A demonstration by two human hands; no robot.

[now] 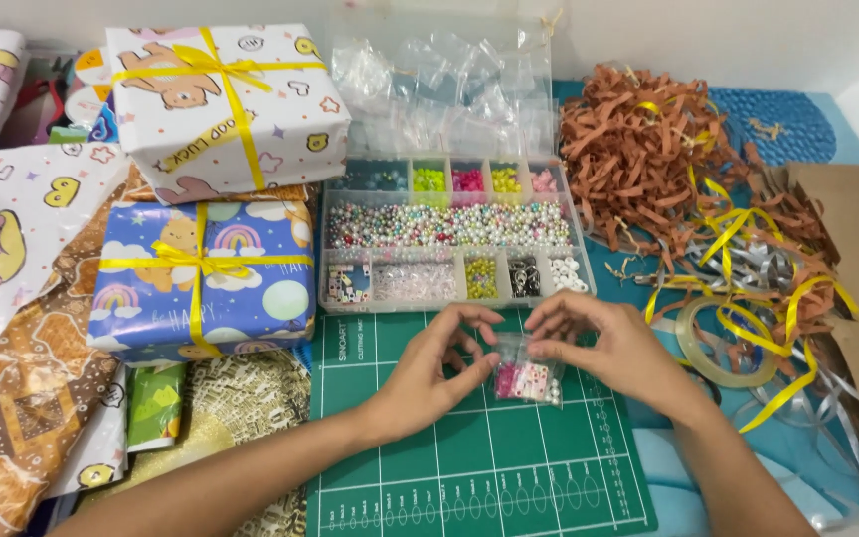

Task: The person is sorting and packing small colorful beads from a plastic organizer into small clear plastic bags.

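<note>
Both hands pinch one small clear bag (pixel 527 376) of pink and white beads: the left hand (pixel 436 370) on its left edge, the right hand (pixel 603 343) on its top right. It hangs between the fingertips, just above the green cutting mat (pixel 469 467), long side up and down, mouth up. Past the mat sits one clear bead box (pixel 454 239). Two wrapped gifts (pixel 221 104) are stacked left of it.

Pale wall (pixel 748 35), perhaps blue tabletop (pixel 827 129)
</note>
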